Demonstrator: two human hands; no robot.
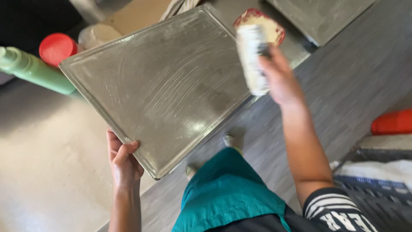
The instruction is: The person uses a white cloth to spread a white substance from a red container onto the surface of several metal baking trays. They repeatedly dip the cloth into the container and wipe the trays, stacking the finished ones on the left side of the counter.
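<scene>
Your left-hand fingers (122, 154) curl over the near rim of a large rectangular metal baking tray (167, 81), dull grey and streaked with curved greasy smears. It sits tilted, its far corners well away from those fingers. In your right-hand fingers (268, 64) you clasp a blurred white cylindrical roller (253, 58) smeared with pale paste, just off the tray's right edge.
</scene>
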